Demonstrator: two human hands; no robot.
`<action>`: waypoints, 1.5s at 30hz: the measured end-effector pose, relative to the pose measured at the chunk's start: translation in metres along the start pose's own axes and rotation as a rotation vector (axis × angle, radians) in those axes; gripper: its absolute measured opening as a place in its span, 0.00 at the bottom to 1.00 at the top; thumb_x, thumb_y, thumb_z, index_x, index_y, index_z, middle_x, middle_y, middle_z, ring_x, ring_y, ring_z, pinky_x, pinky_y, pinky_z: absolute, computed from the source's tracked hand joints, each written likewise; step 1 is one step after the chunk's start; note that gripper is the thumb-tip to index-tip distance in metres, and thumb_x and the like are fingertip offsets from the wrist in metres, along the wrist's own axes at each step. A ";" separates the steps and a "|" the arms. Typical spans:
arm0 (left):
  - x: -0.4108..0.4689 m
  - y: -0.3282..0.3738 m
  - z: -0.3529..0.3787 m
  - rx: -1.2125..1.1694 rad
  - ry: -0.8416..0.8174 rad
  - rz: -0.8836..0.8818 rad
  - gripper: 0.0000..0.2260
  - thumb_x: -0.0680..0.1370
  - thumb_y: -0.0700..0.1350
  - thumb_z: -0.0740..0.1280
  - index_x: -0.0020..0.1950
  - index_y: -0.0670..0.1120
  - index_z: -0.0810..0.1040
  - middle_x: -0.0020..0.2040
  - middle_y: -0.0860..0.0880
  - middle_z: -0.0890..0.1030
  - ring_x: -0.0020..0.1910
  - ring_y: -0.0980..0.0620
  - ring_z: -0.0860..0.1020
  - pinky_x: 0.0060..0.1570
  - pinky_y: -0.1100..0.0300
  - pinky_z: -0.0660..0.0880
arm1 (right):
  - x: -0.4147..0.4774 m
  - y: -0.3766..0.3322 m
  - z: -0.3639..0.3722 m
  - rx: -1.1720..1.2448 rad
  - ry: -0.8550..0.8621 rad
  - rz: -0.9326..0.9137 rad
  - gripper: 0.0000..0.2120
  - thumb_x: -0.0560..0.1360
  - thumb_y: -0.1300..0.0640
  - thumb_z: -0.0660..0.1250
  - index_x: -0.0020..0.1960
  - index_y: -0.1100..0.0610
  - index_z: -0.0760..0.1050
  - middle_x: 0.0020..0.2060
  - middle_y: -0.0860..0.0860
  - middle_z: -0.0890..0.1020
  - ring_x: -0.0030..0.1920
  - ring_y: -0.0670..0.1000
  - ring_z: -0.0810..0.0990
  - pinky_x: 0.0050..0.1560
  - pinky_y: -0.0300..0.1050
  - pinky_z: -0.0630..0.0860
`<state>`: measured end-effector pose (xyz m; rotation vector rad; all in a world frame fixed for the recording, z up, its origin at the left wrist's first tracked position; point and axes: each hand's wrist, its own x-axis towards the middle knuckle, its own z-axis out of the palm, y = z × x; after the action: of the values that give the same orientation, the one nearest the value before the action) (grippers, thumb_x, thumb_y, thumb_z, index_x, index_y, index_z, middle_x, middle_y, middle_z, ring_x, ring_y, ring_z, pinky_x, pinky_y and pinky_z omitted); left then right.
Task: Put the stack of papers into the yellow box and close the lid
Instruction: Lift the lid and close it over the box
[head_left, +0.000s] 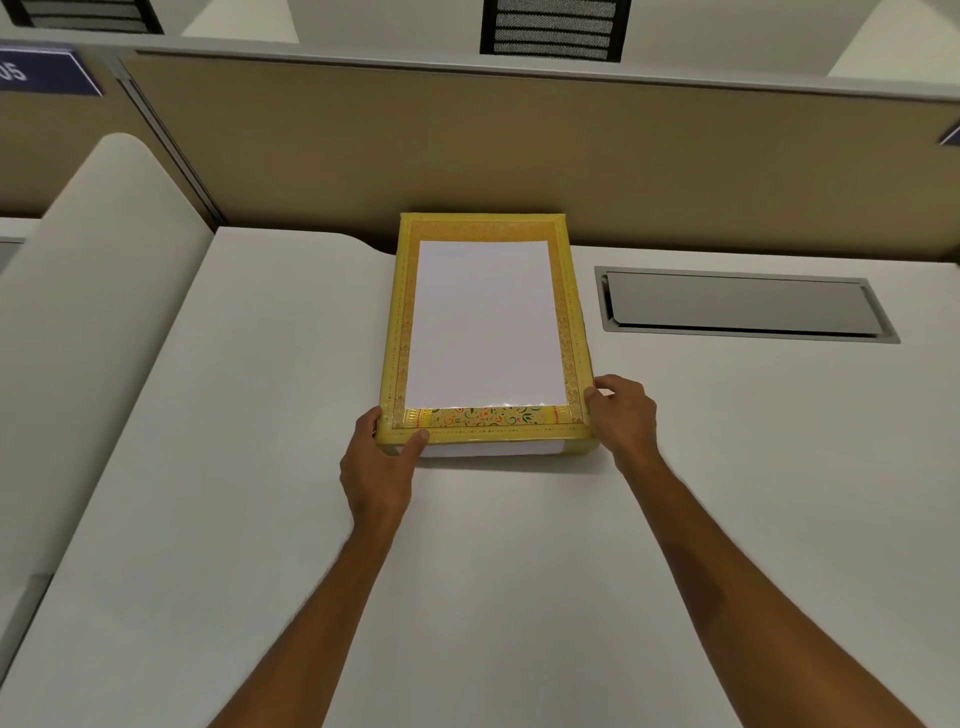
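Both my forearms reaching over the white worktop, my left hand gripping the yellow box at its near left corner, my right hand clasping the near right corner, white papers showing through its top, box against the tan partition.

— What colour is the box?
— Yellow, with gold ornamental bands along its borders and a strip of red, green and orange scrollwork at the near edge.
— And its middle?
— Plain white paper.
— The tabletop?
— Off-white, with a grey metal hatch. The partition behind is tan.
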<state>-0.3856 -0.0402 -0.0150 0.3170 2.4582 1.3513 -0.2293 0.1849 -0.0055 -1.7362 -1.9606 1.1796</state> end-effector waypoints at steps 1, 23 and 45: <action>0.001 0.000 0.000 0.002 -0.002 0.004 0.27 0.73 0.48 0.76 0.69 0.45 0.73 0.63 0.44 0.81 0.57 0.44 0.81 0.57 0.49 0.79 | 0.000 0.001 0.001 0.004 0.000 0.002 0.15 0.81 0.56 0.63 0.65 0.58 0.80 0.61 0.57 0.83 0.57 0.59 0.83 0.60 0.56 0.80; 0.139 0.053 0.023 0.527 -0.376 0.334 0.37 0.79 0.58 0.64 0.82 0.48 0.49 0.83 0.47 0.47 0.81 0.43 0.51 0.75 0.42 0.57 | 0.090 -0.051 0.025 -0.410 -0.151 -0.485 0.27 0.83 0.50 0.62 0.79 0.55 0.62 0.81 0.55 0.57 0.80 0.59 0.57 0.74 0.57 0.63; 0.178 0.067 0.048 0.750 -0.443 0.427 0.32 0.82 0.57 0.59 0.80 0.42 0.55 0.82 0.45 0.52 0.81 0.44 0.49 0.78 0.46 0.50 | 0.124 -0.078 0.022 -0.514 -0.309 -0.473 0.30 0.84 0.43 0.56 0.81 0.56 0.58 0.82 0.55 0.56 0.81 0.57 0.54 0.77 0.56 0.57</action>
<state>-0.5294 0.0928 -0.0124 1.2168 2.4628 0.3297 -0.3294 0.2940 -0.0017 -1.1938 -2.8527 0.8584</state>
